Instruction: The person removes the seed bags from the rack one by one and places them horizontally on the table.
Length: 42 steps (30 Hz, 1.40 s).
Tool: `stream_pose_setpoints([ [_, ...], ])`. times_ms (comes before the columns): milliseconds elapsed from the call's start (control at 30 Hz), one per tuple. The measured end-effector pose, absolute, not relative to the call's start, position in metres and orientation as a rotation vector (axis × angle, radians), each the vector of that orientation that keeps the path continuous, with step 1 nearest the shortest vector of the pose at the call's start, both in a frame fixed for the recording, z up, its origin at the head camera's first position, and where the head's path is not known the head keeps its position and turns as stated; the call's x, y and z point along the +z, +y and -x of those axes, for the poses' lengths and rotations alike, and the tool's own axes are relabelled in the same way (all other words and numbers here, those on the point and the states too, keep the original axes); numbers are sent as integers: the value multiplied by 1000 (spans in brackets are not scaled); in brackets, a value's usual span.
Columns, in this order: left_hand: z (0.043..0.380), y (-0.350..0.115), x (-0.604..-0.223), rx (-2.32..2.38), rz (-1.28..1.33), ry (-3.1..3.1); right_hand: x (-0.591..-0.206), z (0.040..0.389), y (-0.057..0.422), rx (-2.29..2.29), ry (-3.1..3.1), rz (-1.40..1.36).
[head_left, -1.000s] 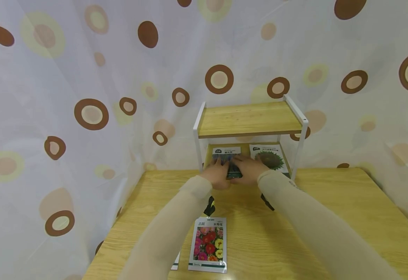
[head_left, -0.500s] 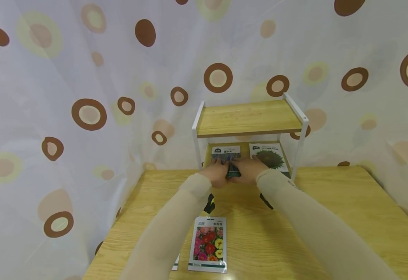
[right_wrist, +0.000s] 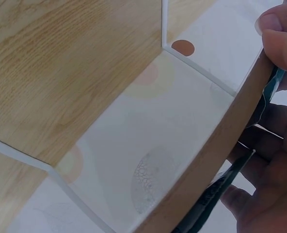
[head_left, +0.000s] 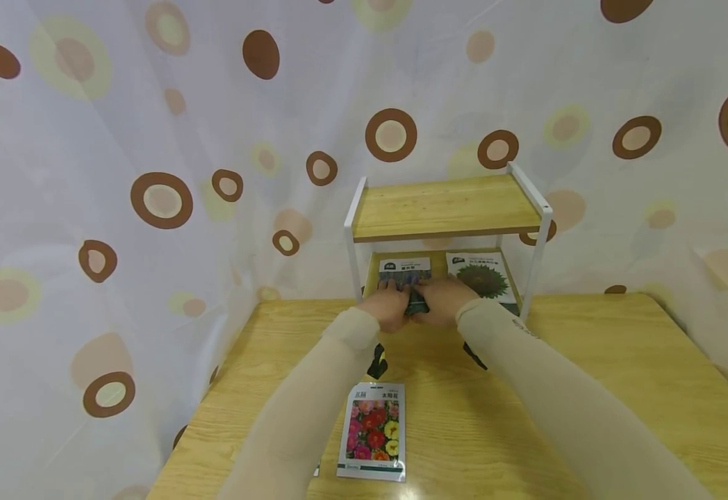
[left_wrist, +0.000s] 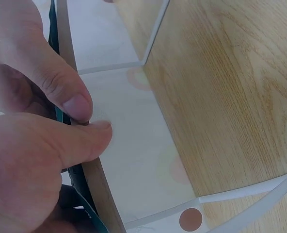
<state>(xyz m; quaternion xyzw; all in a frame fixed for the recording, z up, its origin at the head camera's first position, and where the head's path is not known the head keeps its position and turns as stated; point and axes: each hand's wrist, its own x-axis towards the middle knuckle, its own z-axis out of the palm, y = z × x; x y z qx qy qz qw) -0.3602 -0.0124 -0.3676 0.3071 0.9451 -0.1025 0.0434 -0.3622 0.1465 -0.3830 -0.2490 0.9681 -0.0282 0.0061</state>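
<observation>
On the lower board [head_left: 437, 267] of a small white-framed shelf lies a seed packet [head_left: 405, 265] with a dark blue-green picture. My left hand [head_left: 389, 305] rests over its near left part, my right hand [head_left: 442, 300] over its near right side, fingers on the packet. In the left wrist view the two thumbs meet at the board's front edge [left_wrist: 102, 191], one thumb [left_wrist: 78, 104] above the other. From the right wrist view, the packet's dark green edge [right_wrist: 206, 201] shows beside the board, with loosely bent fingers [right_wrist: 269, 170] behind it. The hands cover much of the packet.
A second seed packet [head_left: 483, 278] with a large spiky flower lies to the right on the same board. The shelf's upper board [head_left: 445, 205] spans above. A colourful flower seed packet [head_left: 371, 434] lies nearer on the wooden table [head_left: 614, 375], beside my left sleeve.
Both hands stay over the packet, with only slight shifts of the fingers; the right hand has drawn in a little. The head view has tilted slightly.
</observation>
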Motion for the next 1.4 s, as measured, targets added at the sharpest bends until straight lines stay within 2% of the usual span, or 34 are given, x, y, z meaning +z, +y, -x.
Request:
stream_pose_setpoints([
  [300,359,-13,-365,-303,-947,2912,-372,353,144,-60,3038,813],
  [933,355,-15,-371,-214,-957,2928,-370,337,146,-128,2998,693],
  [1400,335,-22,-375,-207,-996,3004,-380,329,146,-52,3025,710],
])
